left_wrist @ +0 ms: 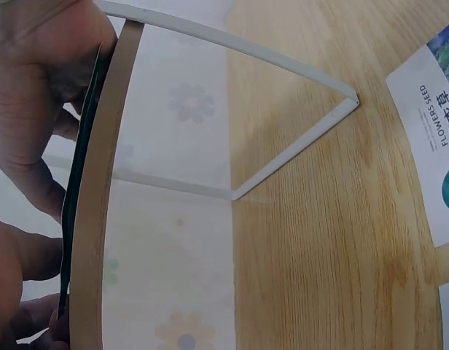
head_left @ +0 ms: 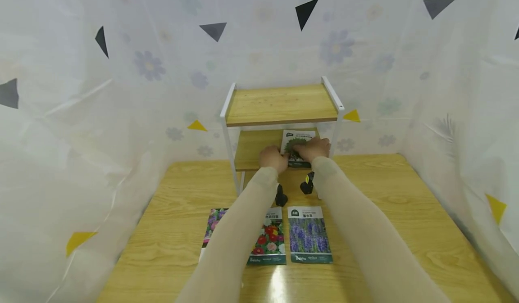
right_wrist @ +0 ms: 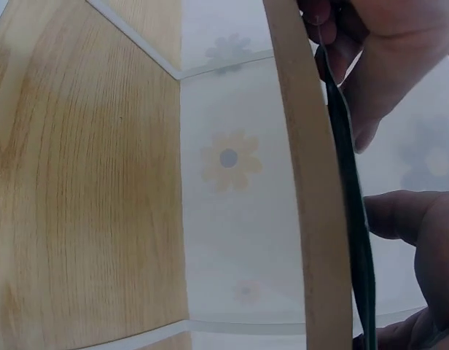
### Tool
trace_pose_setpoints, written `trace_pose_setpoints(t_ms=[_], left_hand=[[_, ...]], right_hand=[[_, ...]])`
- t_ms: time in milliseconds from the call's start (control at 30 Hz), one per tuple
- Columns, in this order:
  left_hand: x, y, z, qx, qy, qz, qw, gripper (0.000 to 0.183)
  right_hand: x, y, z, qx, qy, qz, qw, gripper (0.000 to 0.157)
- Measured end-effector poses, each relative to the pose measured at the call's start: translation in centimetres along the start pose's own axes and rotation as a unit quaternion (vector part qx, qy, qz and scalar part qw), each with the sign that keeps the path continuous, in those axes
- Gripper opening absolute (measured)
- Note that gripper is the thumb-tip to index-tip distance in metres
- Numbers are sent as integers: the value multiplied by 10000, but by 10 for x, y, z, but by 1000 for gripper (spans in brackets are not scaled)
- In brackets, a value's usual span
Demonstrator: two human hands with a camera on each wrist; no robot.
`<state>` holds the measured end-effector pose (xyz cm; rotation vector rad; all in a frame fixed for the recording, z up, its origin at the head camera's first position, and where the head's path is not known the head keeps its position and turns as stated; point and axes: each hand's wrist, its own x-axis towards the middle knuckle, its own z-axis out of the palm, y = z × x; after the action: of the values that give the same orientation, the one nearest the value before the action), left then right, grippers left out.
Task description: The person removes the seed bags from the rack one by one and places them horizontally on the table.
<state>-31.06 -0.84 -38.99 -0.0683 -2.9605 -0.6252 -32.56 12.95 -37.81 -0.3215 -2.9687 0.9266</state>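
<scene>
A seed packet (head_left: 300, 137) with a white top, a green plant picture and a dark bottom lies on the middle board of a small shelf unit. My left hand (head_left: 273, 159) pinches its left side near the front, the thumb above and fingers at the edge. On the packet's right side, my right hand (head_left: 314, 149) grips it with the thumb over its face. From the left wrist view, the packet's dark edge (left_wrist: 77, 182) runs along the board's front edge (left_wrist: 100, 197). The right wrist view shows my right thumb (right_wrist: 399, 215) touching the packet.
On the table (head_left: 182, 195) lie a purple-flower packet (head_left: 310, 235), a red-flower packet (head_left: 269, 244) and a pink-flower packet (head_left: 212, 224) partly behind my left sleeve. The shelf's top board (head_left: 279, 102) overhangs my hands; white posts (head_left: 231, 150) stand at its sides.
</scene>
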Motion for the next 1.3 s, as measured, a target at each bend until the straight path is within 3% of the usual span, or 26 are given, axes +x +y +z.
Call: trace_pose_setpoints(t_ms=[467, 967, 1300], left_hand=[[-10, -1, -4, -506, 98, 37, 9987, 40], [-7, -5, -1, -780, -16, 150, 9968, 41], [-8, -7, 0, -1036, 57, 202, 9944, 39]], right_hand=[[-3, 4, 1, -10, 111, -84, 9999, 78], [-7, 7, -2, 541, 225, -122, 9982, 83], [-6, 11, 2, 527, 262, -184, 9981, 86]])
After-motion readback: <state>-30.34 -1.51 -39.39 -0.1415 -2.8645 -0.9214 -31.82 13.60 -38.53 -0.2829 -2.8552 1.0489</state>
